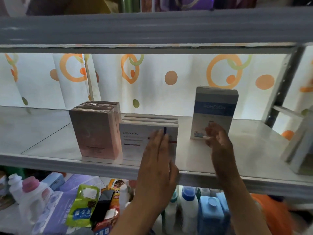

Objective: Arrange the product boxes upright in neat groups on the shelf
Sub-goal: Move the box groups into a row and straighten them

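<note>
On shelf (pixel 245 150), left hand (pixel 157 160) seemingly touches white boxes (pixel 135 138).

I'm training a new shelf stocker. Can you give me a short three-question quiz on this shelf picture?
1. True or false: the pink boxes stand at the left end of the group, beside the white boxes.
2. Which hand lies flat against the front white box?
A. left hand
B. right hand
C. neither
3. Fill in: the tall blue-banded box stands ____ from the other boxes, to their right.

Key
1. True.
2. A; the open right hand is at the tall box's lower front, though I cannot tell if it touches.
3. Apart.
</note>
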The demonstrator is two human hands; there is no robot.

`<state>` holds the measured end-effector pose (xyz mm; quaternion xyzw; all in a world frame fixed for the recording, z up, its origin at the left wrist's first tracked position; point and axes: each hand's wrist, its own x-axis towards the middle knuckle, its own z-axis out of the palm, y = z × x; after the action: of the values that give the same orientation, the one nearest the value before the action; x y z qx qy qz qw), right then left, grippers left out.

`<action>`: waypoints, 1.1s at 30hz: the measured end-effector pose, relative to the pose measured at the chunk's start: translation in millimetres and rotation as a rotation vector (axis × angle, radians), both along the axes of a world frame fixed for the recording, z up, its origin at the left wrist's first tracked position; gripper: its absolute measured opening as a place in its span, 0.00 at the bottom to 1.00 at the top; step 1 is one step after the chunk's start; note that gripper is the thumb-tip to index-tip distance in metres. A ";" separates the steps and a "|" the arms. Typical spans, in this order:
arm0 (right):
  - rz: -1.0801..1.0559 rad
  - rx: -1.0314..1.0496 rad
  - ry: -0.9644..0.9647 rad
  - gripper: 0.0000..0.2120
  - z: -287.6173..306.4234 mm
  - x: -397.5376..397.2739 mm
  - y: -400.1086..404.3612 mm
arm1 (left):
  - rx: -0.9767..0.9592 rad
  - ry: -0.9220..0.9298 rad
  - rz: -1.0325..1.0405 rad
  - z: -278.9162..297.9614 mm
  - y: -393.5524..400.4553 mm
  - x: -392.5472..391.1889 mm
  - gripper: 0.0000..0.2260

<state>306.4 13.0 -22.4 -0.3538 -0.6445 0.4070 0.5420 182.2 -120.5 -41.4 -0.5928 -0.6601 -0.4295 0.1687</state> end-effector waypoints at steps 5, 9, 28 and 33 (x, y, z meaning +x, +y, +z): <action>-0.211 0.010 -0.002 0.17 6.0 33.9 21.7 | 0.152 0.108 -0.071 46.6 27.3 48.6 0.28; -0.258 -0.046 -0.113 0.29 18.1 51.4 48.7 | 0.142 0.147 -0.092 89.5 64.8 73.9 0.31; 0.447 -0.265 -0.165 0.51 26.7 64.8 183.2 | -0.124 -0.905 0.050 29.9 235.3 69.8 0.44; 0.414 -0.363 0.217 0.35 28.5 61.5 208.4 | -0.091 -1.023 -0.061 24.1 244.8 65.9 0.39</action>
<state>367.8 221.4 6.1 -0.2605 -0.5580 0.6529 0.4410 248.1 124.3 -17.3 -0.3326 -0.6584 -0.6403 -0.2143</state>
